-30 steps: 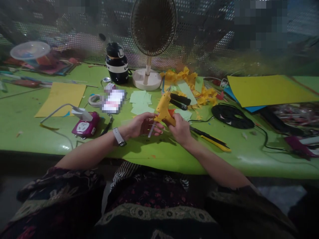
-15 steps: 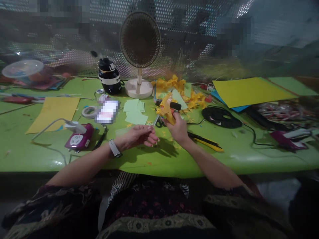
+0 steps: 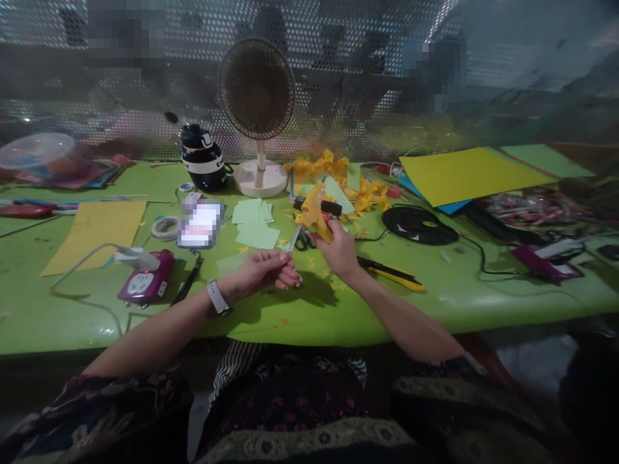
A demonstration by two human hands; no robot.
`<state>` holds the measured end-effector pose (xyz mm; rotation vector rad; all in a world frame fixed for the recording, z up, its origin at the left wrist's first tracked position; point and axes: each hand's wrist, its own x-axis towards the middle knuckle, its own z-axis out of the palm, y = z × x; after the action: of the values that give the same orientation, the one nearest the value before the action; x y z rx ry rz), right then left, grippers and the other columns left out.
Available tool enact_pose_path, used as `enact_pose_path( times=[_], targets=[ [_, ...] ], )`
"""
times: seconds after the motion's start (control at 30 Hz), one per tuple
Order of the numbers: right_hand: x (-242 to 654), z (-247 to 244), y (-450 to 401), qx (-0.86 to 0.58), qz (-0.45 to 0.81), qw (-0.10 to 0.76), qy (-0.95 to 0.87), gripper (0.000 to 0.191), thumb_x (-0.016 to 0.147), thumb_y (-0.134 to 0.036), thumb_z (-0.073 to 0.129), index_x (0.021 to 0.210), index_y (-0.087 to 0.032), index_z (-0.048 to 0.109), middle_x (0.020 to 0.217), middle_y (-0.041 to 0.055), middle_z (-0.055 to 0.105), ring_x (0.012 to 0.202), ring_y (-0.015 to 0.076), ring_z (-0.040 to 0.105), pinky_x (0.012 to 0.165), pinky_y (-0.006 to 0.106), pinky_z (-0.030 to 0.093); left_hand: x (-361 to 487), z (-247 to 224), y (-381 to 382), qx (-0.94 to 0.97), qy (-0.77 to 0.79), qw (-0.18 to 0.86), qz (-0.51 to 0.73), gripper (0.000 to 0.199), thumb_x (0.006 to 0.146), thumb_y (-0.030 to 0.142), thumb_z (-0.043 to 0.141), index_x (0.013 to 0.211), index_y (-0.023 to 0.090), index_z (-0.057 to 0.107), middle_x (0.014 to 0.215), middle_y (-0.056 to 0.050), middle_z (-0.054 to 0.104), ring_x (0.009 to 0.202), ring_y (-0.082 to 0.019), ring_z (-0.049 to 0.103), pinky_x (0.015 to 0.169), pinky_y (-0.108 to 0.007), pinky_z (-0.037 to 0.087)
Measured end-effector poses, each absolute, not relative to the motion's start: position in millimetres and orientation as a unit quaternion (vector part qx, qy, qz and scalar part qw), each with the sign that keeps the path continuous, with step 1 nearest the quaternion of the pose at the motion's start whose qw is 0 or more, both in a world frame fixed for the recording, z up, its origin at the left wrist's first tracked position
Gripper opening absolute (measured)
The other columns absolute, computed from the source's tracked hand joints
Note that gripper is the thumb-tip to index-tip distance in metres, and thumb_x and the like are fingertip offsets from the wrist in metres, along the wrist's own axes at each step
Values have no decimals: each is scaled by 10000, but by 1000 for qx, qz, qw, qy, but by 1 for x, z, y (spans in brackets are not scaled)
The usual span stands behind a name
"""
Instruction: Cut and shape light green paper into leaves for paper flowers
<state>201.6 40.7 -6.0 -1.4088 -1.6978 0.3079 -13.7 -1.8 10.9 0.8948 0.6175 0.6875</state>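
My right hand (image 3: 340, 253) is wrapped round the handle of a yellow hot glue gun (image 3: 315, 207), held tilted above the table. Between the thumb and fingertips of my left hand (image 3: 271, 267) is a thin pale stick, a glue stick (image 3: 293, 240) by its look. Its upper end points up at the glue gun's near-left end; whether it sits inside or only touches is too small to tell. Black-handled scissors (image 3: 304, 241) lie under and behind the glue gun. Mint-green paper pieces (image 3: 254, 216) are stacked left of it, beyond my left hand.
A yellow-and-black cutter (image 3: 394, 276) lies right of my right wrist. A fan (image 3: 261, 177) and dark bottle (image 3: 203, 161) stand behind, beside crumpled yellow paper (image 3: 370, 193). A phone (image 3: 200, 225), tape roll (image 3: 165, 227) and purple power socket (image 3: 146, 280) are left; a black spool (image 3: 420, 225) lies right.
The view has shifted slightly, so everything sits a little further left and lower. Both hands keep their hold on the glue gun and the stick, almost unmoved relative to each other.
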Motion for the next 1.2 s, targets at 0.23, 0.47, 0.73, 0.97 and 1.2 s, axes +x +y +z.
enact_pose_path(
  times=[0.23,0.47,0.73,0.97,1.2],
  targets=[
    [247,43,59,-646,63,364,-668,338,826,-491,672,955,-181,639,883,74,701,777,242,633,695,334,457,-17,20,1,403,301,826,254,762,910,757,351,1090,100,692,821,-151,772,626,-209,732,457,-238,501],
    [364,99,44,-717,-131,166,-665,336,826,-406,680,1060,-165,672,961,128,723,881,312,648,713,347,430,-15,22,9,348,423,757,356,510,1032,468,362,866,122,697,629,-59,699,511,-114,642,482,-183,463],
    [422,73,12,-758,-183,63,-623,381,951,-422,528,1186,-132,604,1133,182,688,997,318,640,749,354,424,-11,17,5,356,438,757,329,523,1007,509,398,874,112,713,675,-76,710,566,-140,655,544,-222,505],
    [399,26,31,-755,-49,27,-653,396,945,-488,539,1157,-160,603,1098,153,717,1020,313,663,755,329,450,-10,14,3,360,448,757,312,547,970,565,451,861,107,730,701,-92,715,585,-153,651,569,-242,518],
    [407,19,44,-797,12,-1,-604,528,936,-517,550,1279,-117,521,1240,221,664,1089,353,654,810,363,474,-8,20,0,365,457,751,307,544,1017,483,372,870,97,725,683,-92,710,582,-158,657,567,-242,514]
  ],
)
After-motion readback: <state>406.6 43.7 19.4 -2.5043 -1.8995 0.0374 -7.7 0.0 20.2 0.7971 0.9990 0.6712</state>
